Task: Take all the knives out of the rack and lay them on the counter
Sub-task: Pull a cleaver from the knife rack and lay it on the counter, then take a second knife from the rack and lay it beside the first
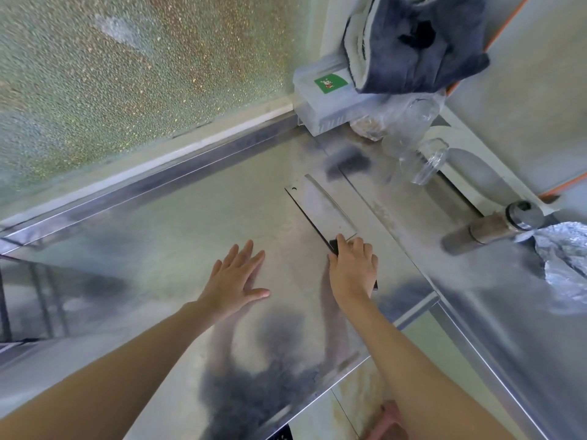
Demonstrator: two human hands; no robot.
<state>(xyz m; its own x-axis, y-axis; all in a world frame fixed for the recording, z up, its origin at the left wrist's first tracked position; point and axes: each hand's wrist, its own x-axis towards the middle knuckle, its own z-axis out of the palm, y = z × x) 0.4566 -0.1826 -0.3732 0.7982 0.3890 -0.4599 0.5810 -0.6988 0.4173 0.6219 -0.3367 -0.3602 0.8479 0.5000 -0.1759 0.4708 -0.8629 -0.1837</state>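
A broad steel cleaver with a black handle lies flat on the stainless steel counter, its blade pointing away from me. My right hand is closed over the handle, which it mostly hides. My left hand rests flat on the counter with fingers spread, a hand's width to the left of the cleaver, holding nothing. A white plastic box with a green sticker stands in the back corner; I cannot tell whether it is the rack. No other knives show.
A dark grey cloth hangs over the white box. Clear glass jars stand at the back right. A metal cylinder and crumpled foil lie on the right. A frosted window backs the counter, whose front edge is near.
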